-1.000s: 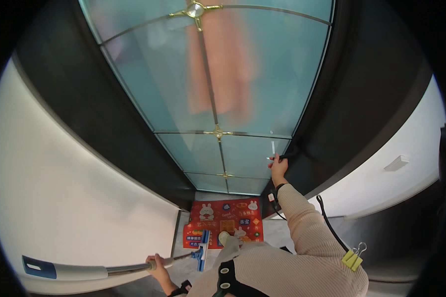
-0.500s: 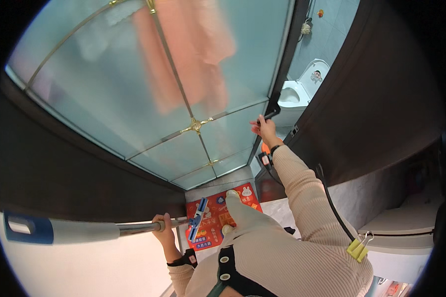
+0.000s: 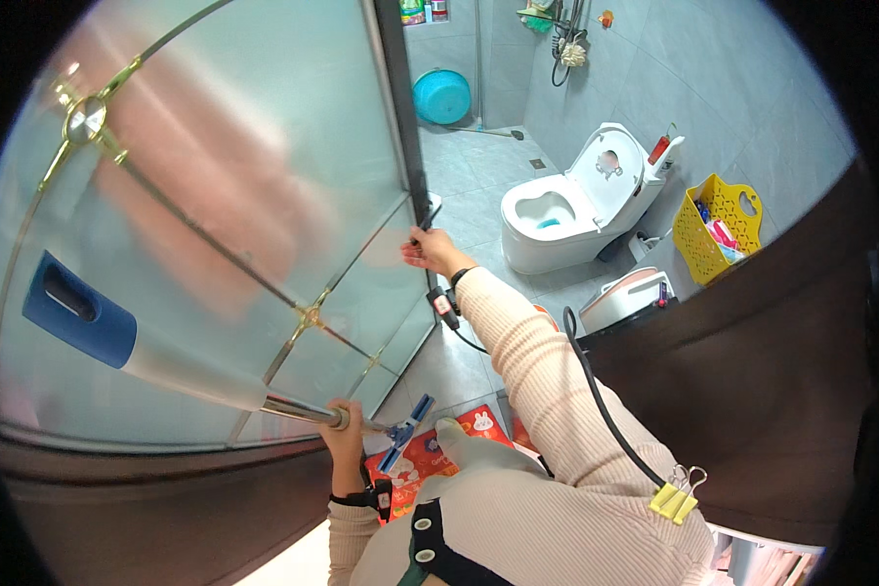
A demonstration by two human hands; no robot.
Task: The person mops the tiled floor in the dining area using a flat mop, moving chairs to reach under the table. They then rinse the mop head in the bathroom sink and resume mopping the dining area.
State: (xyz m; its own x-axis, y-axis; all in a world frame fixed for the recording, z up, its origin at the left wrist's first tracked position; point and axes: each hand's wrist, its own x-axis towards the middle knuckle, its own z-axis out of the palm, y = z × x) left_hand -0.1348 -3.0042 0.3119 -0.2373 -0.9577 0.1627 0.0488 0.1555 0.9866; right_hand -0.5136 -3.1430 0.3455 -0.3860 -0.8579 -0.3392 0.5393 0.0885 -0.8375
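My left hand (image 3: 344, 435) is closed around the metal pole of a mop (image 3: 193, 376). The pole has a blue-and-white grip end close to the camera, and its narrow blue head (image 3: 407, 435) hangs low over the red patterned mat (image 3: 483, 420). With my right arm stretched forward, my right hand (image 3: 438, 252) grips the dark door handle (image 3: 428, 217) of a frosted glass door (image 3: 356, 127) with gold-coloured trim. The door stands ajar into a grey-tiled bathroom.
Inside stand a white toilet (image 3: 547, 217) with its lid up, a yellow basket (image 3: 698, 239) of small items and a blue basin (image 3: 442, 96) against the far wall. A dark door frame (image 3: 752, 391) lines the right side. My foot (image 3: 447, 430) is on the mat.
The glass door has swung inward, with my right hand still on its handle, and much more of the bathroom shows. I have moved closer, and the mop has come along, now in front of the glass.
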